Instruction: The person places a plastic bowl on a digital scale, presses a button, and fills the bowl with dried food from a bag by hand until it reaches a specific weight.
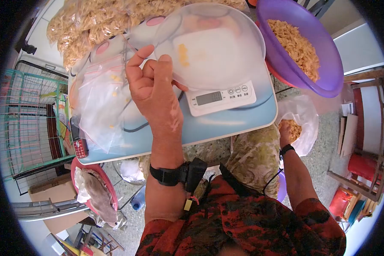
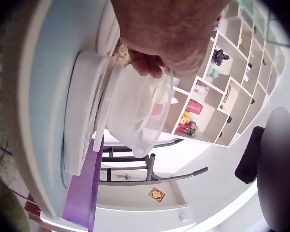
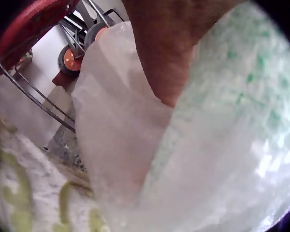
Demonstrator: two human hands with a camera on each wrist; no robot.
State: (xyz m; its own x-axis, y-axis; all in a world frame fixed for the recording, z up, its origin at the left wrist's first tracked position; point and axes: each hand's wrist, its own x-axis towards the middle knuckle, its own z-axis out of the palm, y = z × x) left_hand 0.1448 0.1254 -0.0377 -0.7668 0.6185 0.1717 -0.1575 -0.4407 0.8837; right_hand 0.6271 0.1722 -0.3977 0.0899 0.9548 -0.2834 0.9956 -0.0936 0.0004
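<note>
My left hand is loosely curled at the left rim of a translucent plastic bowl. Its thumb overlaps the rim, and in the left wrist view its fingertips are close beside the bowl. Under the bowl is a white digital kitchen scale with a small display. My right hand reaches down into a whitish plastic bag holding yellowish dried flakes. Its fingers are hidden inside; I cannot tell what they hold. Clear zip bags lie flat left of my left hand.
Filled bags of flakes line the table's far edge. A purple basin of flakes stands at the right. A red phone lies at the near-left corner; a pink basin stands below it. A wooden stool is at far right.
</note>
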